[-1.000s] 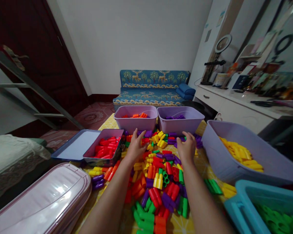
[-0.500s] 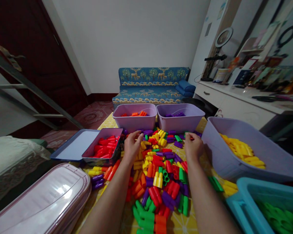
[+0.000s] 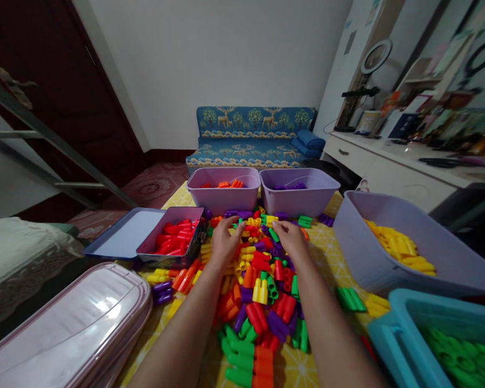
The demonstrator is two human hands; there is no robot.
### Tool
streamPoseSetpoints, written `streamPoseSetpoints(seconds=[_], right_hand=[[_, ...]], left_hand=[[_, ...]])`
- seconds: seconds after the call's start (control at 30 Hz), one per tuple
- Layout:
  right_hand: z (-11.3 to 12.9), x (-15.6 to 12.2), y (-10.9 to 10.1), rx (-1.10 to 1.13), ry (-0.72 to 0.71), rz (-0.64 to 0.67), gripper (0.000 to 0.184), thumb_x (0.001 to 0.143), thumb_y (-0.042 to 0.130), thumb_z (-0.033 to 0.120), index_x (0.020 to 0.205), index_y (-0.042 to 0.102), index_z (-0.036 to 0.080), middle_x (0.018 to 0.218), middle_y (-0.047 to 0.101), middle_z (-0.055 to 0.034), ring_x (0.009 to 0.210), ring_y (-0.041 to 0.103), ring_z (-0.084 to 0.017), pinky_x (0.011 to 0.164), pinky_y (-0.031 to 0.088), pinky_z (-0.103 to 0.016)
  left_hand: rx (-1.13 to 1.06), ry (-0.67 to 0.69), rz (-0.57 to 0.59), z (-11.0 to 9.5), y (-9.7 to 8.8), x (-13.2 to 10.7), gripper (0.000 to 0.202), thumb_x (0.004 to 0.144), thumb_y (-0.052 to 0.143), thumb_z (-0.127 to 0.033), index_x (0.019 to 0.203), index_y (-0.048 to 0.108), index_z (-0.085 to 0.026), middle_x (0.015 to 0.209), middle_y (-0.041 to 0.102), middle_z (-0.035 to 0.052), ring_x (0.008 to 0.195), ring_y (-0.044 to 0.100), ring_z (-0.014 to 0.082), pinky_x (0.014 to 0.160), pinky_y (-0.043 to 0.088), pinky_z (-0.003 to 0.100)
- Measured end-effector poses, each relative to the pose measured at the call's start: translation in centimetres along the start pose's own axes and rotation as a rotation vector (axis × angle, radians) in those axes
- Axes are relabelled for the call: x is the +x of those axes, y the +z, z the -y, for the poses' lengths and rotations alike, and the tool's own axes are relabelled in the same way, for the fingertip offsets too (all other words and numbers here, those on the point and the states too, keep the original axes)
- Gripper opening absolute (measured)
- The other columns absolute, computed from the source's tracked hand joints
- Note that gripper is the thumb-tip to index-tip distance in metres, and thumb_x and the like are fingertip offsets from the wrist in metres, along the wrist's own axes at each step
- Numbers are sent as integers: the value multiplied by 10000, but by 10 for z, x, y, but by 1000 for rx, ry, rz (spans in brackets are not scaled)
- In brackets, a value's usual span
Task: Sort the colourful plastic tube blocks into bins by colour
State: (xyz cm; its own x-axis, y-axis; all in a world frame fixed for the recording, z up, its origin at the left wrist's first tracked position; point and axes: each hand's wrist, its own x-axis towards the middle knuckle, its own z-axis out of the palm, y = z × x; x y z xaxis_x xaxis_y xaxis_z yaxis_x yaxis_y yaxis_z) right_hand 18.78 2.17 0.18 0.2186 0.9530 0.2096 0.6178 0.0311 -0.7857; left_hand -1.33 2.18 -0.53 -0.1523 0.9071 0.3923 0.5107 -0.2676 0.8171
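— Blocks (image 3: 262,280) heaped on the yellow cloth (image 3: 327,257), with your left hand (image 3: 225,243) and right hand (image 3: 290,240) on the heap's far edge!
— Closer than half a second ago?
— Much closer. Your right has swung in from the yellow-filled tub (image 3: 355,253) and nearly meets your left. Fingers curl over pieces, but I can't tell if either grips one. Orange bin (image 3: 222,202) and purple bin (image 3: 303,203) just beyond.

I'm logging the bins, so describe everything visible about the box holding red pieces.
The shallow rectangular box has lilac inner walls and looks like tin. It sits open and level on the yellow tablecloth, its lid lying flat at its left. Red pieces part-fill it. The left hand is close, not touching.
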Motion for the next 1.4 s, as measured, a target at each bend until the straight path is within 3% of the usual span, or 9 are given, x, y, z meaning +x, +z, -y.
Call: streamPoseSetpoints(seconds=[0.13,0.37,0.53,0.77,0.87,1.0,1.13,1.27,1.4], right_hand=[[1,-3,1,-104,28,-40,387,834,517,525,1010,703,234,961,714,-97,924,649,-258,829,467,-377],[19,-14,6,201,-91,240,378,763,635,395,1123,648,280,1180,664,-50,1118,592,-246,989,408,-409],[29,-15,3,408,-79,311,344,697,646,284,1036,662,228,1078,682,-25,1023,612,-219,938,443,-380],[38,-17,3,363,-141,340,237,744,633,384,869,666,186,888,683,-19,864,617,-180,806,467,-302],[43,-18,5,301,-217,372,297,767,614,456,780,686,168,826,678,-34,803,609,-173,753,458,-285],[47,-20,9,194,-199,285,441,776,577,556,608,658,157,683,641,-28,638,564,-145,616,413,-261],[47,-19,10,307,-100,100,391,733,619,526,584,621,165,555,590,1,548,530,-138,543,381,-252],[48,-18,13,453,-95,-37,285,623,717,399,752,599,175,659,624,0,593,569,-144,566,443,-251],[53,-17,12,607,-17,38,481,588,722,325,1020,586,164,788,656,-17,621,602,-151,523,470,-248]], left_hand=[[150,-39,55,1,-3,-3,558,775,620,-550,1200,642,-188,1106,673,139,1011,622,289,905,464,396],[-66,100,292,-3,4,-9,672,692,746,-421,1301,553,-215,1220,614,113,1116,580,271,976,433,386],[-270,64,295,-2,2,-7,747,693,759,-309,1369,454,-219,1147,629,96,1040,607,227,926,464,348],[-371,88,307,-11,-2,-9,610,748,711,-358,1294,480,-215,1177,604,98,1079,577,216,888,481,303],[-416,119,314,-14,-3,-10,525,767,686,-341,1247,519,-204,1193,615,93,1076,587,207,898,480,295],[-375,142,286,-14,-3,-10,353,785,665,-309,1107,625,-171,1100,670,84,1019,619,204,920,475,304],[-350,125,239,-16,-4,-9,251,790,645,-261,1017,674,-158,1020,708,69,965,644,196,911,484,306],[-334,115,262,-19,-5,-9,229,800,614,-235,997,699,-155,1013,727,66,960,659,201,899,495,304],[-301,111,266,-19,-4,-11,268,805,613,-245,1045,690,-155,1055,723,73,974,662,206,893,504,310]])
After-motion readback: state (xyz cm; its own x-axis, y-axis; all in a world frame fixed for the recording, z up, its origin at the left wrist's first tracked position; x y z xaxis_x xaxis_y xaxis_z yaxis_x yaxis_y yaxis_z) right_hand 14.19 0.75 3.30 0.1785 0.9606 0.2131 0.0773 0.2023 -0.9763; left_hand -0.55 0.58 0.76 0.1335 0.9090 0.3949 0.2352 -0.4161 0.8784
